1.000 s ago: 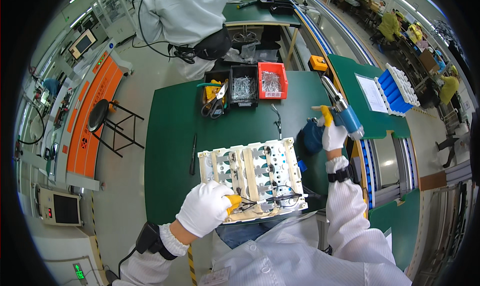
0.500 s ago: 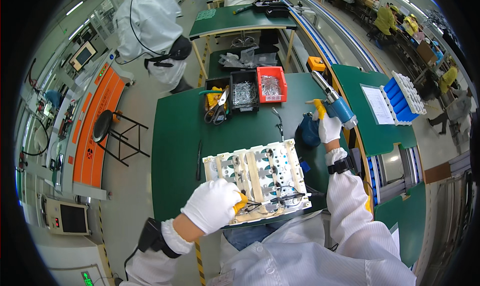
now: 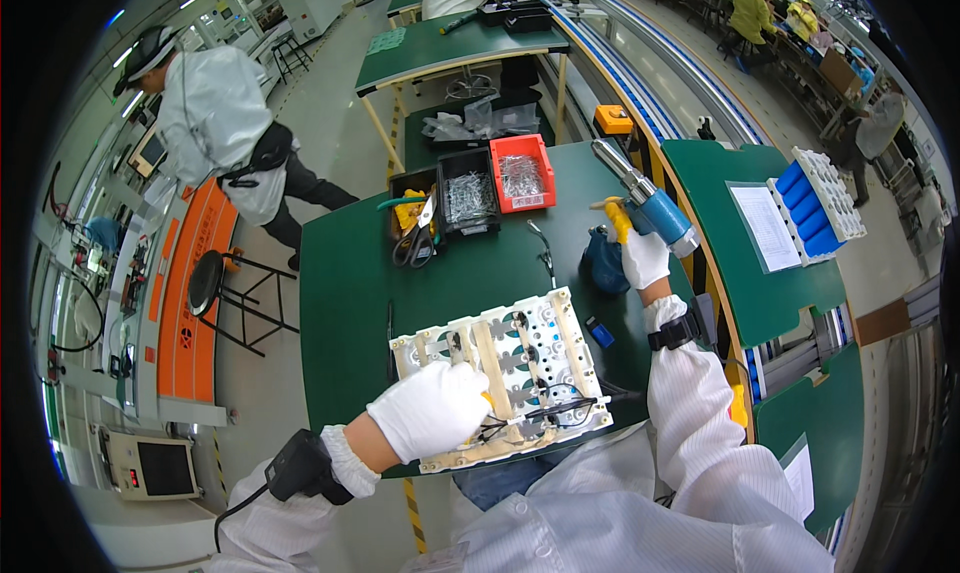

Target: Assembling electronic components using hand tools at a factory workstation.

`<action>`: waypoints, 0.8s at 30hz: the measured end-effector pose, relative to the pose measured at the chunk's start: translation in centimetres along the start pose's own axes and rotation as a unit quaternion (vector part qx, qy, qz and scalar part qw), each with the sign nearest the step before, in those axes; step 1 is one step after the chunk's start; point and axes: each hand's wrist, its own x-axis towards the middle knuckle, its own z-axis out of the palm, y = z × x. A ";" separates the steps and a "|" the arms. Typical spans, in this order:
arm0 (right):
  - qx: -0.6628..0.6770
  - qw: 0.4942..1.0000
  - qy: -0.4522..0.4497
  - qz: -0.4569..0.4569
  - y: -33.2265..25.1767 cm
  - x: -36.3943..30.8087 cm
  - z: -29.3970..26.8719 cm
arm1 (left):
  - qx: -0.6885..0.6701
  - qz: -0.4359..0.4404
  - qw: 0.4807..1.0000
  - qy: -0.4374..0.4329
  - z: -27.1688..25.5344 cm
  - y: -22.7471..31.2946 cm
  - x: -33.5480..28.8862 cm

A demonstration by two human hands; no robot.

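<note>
A white plastic frame (image 3: 545,333) with metal plates, tan strips and round holes lies near the front edge of the green table. Over its near left part is my left hand (image 3: 435,411), white-gloved with yellow fingertips, closed on thin black wires (image 3: 492,431); the fingertips are partly hidden. Further right, my right hand (image 3: 645,258), gloved alike, is closed on a blue heat gun (image 3: 665,216) with a silver barrel, which points to the far left. A dark blue rounded thing (image 3: 605,261) sits beside that hand. A small blue piece (image 3: 600,333) lies right of the frame.
A red bin (image 3: 522,173) and a black bin (image 3: 469,198), both with small metal parts, stand at the back beside scissors (image 3: 415,241). A metal-ended cable (image 3: 543,253) lies ahead. Right are a paper sheet (image 3: 762,228) and blue cylinders (image 3: 808,213). Another person (image 3: 225,123) walks at left.
My left hand has shifted inward over the frame, hiding more of its fingertips. My right hand keeps the heat gun at nearly the same place. The person at left has stepped further left.
</note>
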 end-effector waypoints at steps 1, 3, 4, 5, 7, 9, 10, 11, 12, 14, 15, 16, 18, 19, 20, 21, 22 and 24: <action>0.001 1.000 0.000 0.001 0.0 0.2 0.0 | -0.013 -0.022 1.000 0.015 0.7 -0.4 0.0; 0.011 1.000 -0.023 -0.008 -0.2 0.3 0.1 | -0.027 -0.042 0.998 0.025 1.1 -0.3 -0.2; 0.012 1.000 -0.023 -0.005 -0.4 0.2 0.0 | -0.057 -0.073 0.994 0.053 1.1 0.0 -0.4; 0.024 0.999 -0.026 0.003 -1.0 0.3 -0.1 | -0.086 -0.105 0.987 0.082 1.1 0.2 -0.5; 0.037 0.999 -0.020 0.002 0.1 0.5 -0.1 | -0.078 -0.140 0.981 0.113 1.3 0.4 -1.4; 0.056 0.998 -0.021 0.004 -0.2 0.4 0.0 | -0.058 -0.189 0.964 0.179 1.9 0.5 -2.7; 0.073 0.997 -0.021 0.004 -0.3 0.5 0.1 | -0.059 -0.190 0.964 0.178 2.0 0.6 -3.3; 0.048 0.999 -0.017 0.016 0.3 0.8 0.1 | -0.030 -0.197 0.961 0.192 2.0 0.9 -3.8; 0.048 0.999 -0.017 0.018 0.8 0.8 -0.3 | -0.002 -0.203 0.957 0.206 2.1 1.1 -4.0; 0.006 0.999 -0.028 0.025 1.1 0.7 -0.6 | 0.000 -0.196 0.957 0.212 2.1 1.7 -3.9; 0.040 0.998 -0.043 0.020 0.9 0.5 -0.5 | 0.007 -0.176 0.965 0.195 2.1 1.8 -4.0; 0.041 0.998 -0.046 0.021 0.9 0.3 -0.3 | 0.013 -0.156 0.972 0.177 2.1 2.0 -4.0; 0.018 0.999 -0.034 0.011 1.0 0.1 -0.4 | 0.017 -0.155 0.972 0.175 1.6 2.7 -3.6; 0.017 0.999 -0.034 0.011 1.3 0.0 -0.3 | 0.021 -0.181 0.973 0.140 1.4 3.2 -3.5; 0.008 1.000 -0.029 0.005 1.6 0.1 -0.1 | 0.028 -0.207 0.972 0.104 1.1 3.6 -3.3; -0.002 1.000 -0.024 0.000 2.0 0.1 0.1 | 0.029 -0.208 0.972 0.104 1.5 4.0 -3.2; -0.001 1.000 -0.025 -0.001 2.3 0.1 0.2 | 0.036 -0.230 0.967 0.100 2.1 4.6 -3.2; -0.006 1.000 -0.021 -0.007 2.9 0.3 0.4 | 0.044 -0.253 0.962 0.097 2.3 4.9 -3.0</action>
